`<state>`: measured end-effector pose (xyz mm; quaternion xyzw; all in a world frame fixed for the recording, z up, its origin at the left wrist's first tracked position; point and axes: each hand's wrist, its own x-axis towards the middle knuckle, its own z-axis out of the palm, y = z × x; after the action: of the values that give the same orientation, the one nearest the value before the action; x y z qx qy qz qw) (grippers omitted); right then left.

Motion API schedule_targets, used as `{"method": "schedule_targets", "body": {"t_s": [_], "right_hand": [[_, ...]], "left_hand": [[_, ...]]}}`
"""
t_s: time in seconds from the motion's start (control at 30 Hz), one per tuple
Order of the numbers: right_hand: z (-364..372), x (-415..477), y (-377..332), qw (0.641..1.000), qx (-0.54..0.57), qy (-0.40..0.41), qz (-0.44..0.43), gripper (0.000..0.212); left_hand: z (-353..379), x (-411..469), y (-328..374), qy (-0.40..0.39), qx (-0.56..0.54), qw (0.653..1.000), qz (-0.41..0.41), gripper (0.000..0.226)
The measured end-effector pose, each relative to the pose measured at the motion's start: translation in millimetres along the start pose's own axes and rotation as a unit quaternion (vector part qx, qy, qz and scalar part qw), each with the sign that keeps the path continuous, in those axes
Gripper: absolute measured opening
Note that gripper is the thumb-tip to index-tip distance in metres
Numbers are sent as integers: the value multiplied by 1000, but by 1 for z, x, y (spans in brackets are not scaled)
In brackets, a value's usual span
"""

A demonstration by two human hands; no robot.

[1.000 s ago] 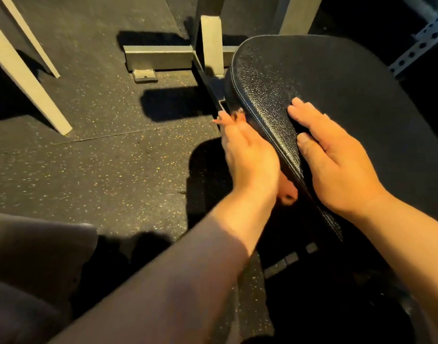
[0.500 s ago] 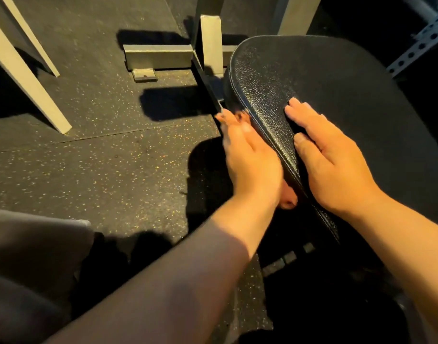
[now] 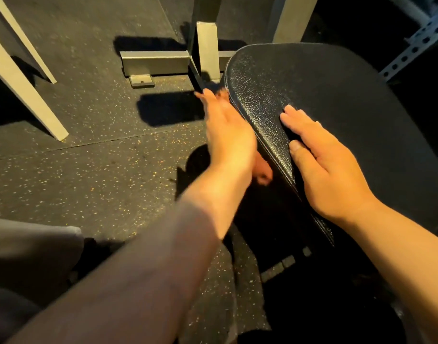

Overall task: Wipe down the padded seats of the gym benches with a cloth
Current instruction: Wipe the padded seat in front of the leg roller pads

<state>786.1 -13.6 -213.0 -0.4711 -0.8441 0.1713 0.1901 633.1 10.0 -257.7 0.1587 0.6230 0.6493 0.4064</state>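
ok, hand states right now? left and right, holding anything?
Left hand: open, fingers straight along the side edge of the padded seat; no cloth visible.
Right hand: open, lying flat on top of the seat, holding nothing.

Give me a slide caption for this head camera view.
Both bare hands flat on a black padded seat: left hand along its side edge, right hand on top.

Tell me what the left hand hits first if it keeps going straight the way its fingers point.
Probably the dark bar of the bench frame, just beyond the left hand; depth is unclear.
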Motion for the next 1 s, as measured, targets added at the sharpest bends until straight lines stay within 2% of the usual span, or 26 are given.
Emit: {"method": "schedule_targets", "body": {"t_s": [0.1, 0.2, 0.3, 0.4, 0.57, 0.67, 0.77, 0.93, 1.0], "right_hand": [[1, -2, 1, 1000, -7, -4, 8, 47], [1, -2, 1, 1000, -4, -2, 4, 48], [1, 0, 1, 1000, 4, -2, 2, 50], [1, -1, 0, 1000, 5, 0, 0, 49], [1, -1, -2, 1000, 8, 2, 0, 47], [0, -2, -1, 1000, -6, -7, 10, 48], [1, -2, -1, 1000, -9, -1, 7, 47], [2, -6, -4, 999, -29, 6, -27, 49], [2, -7, -5, 999, -25, 0, -43, 50]], "left_hand": [[-3, 20, 13, -16, -1, 998, -60, 40], [-2, -29, -4, -20, -32, 999, -18, 48], [1, -100, -37, -55, 14, 997, 55, 56], [3, -126, -50, -69, -22, 997, 12, 53], [5, -59, -27, -12, -55, 998, -28, 48], [0, 1, -6, -9, -34, 998, -44, 46], [-1, 0, -10, 0, -37, 999, -15, 50], [1, -130, -43, -69, -21, 995, 67, 54], [3, -131, -48, -75, -13, 991, 109, 57]]}}
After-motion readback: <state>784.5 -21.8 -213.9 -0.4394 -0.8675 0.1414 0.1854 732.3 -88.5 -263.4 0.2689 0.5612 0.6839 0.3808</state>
